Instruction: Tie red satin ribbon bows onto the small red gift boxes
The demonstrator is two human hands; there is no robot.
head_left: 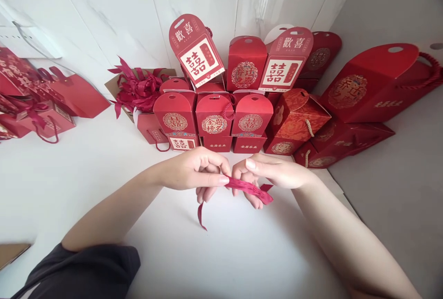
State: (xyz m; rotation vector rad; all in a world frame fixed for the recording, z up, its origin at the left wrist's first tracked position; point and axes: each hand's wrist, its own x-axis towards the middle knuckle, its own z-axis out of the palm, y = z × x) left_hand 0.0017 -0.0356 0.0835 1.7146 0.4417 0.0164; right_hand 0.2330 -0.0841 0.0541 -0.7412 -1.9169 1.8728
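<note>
A dark pink satin ribbon (pixel 247 185) is stretched between my two hands above the white table. My left hand (pixel 194 170) pinches it between thumb and fingers, and a loose tail (pixel 200 216) hangs below that hand. The fingers of my right hand (pixel 265 174) curl in behind the folded length, their tips showing under it, while its thumb lies above and apart from the ribbon. Another ribbon end (pixel 266 188) sticks out by the right palm. Just beyond my hands stands a row of red gift boxes (pixel 213 116) with gold and white printing.
A heap of matching ribbons (pixel 140 86) fills a cardboard box (pixel 116 80) behind the row. More red boxes (pixel 367 84) are stacked at right against the grey wall. Red bags with cord handles (pixel 53 119) stand at far left. A brown cardboard edge (pixel 12 254) shows at lower left.
</note>
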